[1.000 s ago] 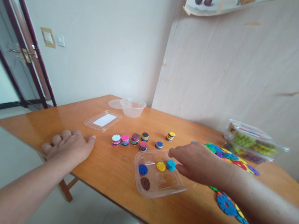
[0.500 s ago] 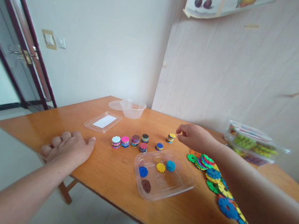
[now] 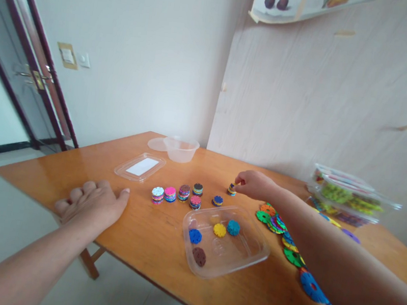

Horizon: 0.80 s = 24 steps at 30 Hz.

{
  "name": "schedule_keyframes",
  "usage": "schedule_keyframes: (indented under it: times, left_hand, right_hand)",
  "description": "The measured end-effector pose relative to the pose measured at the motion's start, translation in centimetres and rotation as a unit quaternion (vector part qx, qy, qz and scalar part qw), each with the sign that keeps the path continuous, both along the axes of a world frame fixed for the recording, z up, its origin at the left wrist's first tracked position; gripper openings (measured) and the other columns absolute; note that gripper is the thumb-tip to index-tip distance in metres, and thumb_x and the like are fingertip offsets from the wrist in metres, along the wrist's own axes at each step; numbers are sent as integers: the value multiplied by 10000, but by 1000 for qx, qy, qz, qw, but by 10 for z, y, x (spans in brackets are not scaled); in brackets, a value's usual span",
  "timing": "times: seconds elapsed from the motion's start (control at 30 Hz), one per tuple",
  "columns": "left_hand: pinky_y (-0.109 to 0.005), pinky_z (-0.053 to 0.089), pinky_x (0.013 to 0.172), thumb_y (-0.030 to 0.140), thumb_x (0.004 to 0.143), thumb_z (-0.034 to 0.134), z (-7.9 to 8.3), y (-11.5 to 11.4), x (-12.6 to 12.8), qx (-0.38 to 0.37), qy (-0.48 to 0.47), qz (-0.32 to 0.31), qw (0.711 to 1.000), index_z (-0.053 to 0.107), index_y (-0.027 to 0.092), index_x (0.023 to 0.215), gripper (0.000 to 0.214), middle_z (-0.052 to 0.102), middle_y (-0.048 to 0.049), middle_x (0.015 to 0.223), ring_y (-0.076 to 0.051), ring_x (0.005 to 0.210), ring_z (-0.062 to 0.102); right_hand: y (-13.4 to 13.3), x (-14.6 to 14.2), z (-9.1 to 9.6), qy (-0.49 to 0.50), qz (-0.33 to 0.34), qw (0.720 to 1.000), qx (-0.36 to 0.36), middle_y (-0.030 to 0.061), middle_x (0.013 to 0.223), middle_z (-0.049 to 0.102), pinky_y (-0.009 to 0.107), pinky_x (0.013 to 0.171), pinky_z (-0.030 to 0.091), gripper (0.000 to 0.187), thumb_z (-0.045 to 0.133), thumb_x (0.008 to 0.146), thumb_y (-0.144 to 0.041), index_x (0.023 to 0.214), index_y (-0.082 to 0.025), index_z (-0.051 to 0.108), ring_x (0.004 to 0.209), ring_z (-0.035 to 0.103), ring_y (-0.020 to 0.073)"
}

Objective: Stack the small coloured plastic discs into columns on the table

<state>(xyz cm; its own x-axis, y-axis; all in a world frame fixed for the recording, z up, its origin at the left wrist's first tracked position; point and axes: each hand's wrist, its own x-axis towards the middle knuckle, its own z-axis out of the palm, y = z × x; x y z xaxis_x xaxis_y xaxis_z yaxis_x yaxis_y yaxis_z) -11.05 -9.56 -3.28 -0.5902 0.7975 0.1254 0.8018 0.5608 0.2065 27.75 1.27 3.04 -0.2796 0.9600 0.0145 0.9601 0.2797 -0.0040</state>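
My right hand (image 3: 255,184) pinches a yellow notched disc (image 3: 235,184) at the top of a small stack (image 3: 231,191) of such discs; the fingertips partly hide it. At the table's left front edge my left hand (image 3: 95,203) lies flat with the thumb spread, holding nothing. Several stacks stand between the hands, among them ones topped by a white disc (image 3: 158,192), a pink disc (image 3: 170,192) and a black disc (image 3: 198,187). A short stack with a blue top (image 3: 217,200) sits nearer the tray. In the clear plastic tray (image 3: 189,267) lie yellow, teal, blue and brown discs.
Large coloured flower discs (image 3: 292,256) lie in a row under my right forearm. Clear boxes (image 3: 354,193) stand at the far right. A translucent bowl (image 3: 180,150) and a clear lid with a white label (image 3: 142,166) are at the back left. A wall borders the table behind.
My right hand has moved slightly left onto the small stack, and its fingers have closed on the yellow disc at the top. The left hand stays put.
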Motion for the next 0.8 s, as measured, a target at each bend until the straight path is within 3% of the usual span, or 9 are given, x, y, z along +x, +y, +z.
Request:
schedule_keyframes:
  times: [0.23,0.43,0.53,0.8]
  left_hand:
    - [-638,352,952,695,805,297,-1,0,-1,12,3,-1,1000,580,152,1284,777,528,-278,1343,-478,1253,444]
    - [-618,338,955,703,790,271,1,-2,0,8,-9,-1,1000,561,165,1296,793,503,-271,1358,-471,1280,413]
    - [-623,321,959,700,770,305,3,-2,2,13,-18,-2,1000,552,184,1304,782,503,-268,1357,-477,1280,409]
    - [-629,368,949,693,820,276,1,-1,-1,12,6,-5,1000,573,181,1268,742,533,-257,1324,-467,1249,447]
  right_hand:
    - [-3,9,1,49,32,998,24,44,934,750,252,677,440,222,629,822,-313,975,-201,744,814,661,177]
    - [8,16,-3,81,16,996,27,76,1007,743,262,674,452,411,653,816,-444,1111,-168,728,841,663,194]
    - [12,15,-7,78,8,997,9,93,1017,748,273,680,459,475,669,792,-530,1080,-159,741,874,669,216]
    - [8,8,-7,80,10,997,-15,52,822,752,251,579,417,245,667,795,-372,887,-166,764,731,656,179]
